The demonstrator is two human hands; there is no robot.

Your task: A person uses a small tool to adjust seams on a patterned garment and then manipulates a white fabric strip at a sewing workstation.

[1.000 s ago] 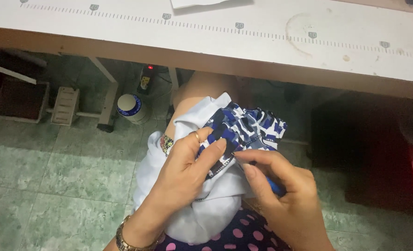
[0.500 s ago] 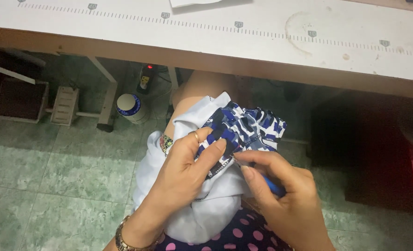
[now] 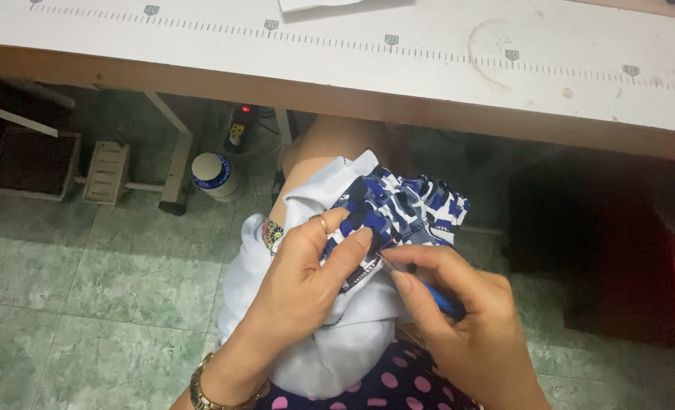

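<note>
Left hand (image 3: 307, 285) pinches the seam edge of a blue-and-white patterned cloth (image 3: 406, 212), thumb on top and fingers curled underneath, so it is clearly grasping the fabric. At about three o'clock from it the right hand (image 3: 466, 319) is closed around a small blue-handled tool (image 3: 445, 300), its tip pressed against that same edge; the tip itself is buried between thumb and cloth, so I cannot tell what kind of tool it is. The patterned piece lies bunched on the person's lap, joined to or wrapped over a larger bundle of white fabric (image 3: 337, 342) that spills down toward six o'clock onto a dark skirt with pink dots (image 3: 383, 387). Both cloths look light, soft and floppy; I judge they would slide and fold unless held taut close to the stitched edge, which seems the best place to grip. At twelve o'clock a pale worktable (image 3: 337, 61) with a printed ruler strip crosses the view. Under it, near ten o'clock, a round white and blue container (image 3: 212, 173) stands on the green tiled floor (image 3: 86, 304), with a foot pedal (image 3: 108, 171) further left. The right side, around three o'clock, is too dark to read.
</note>
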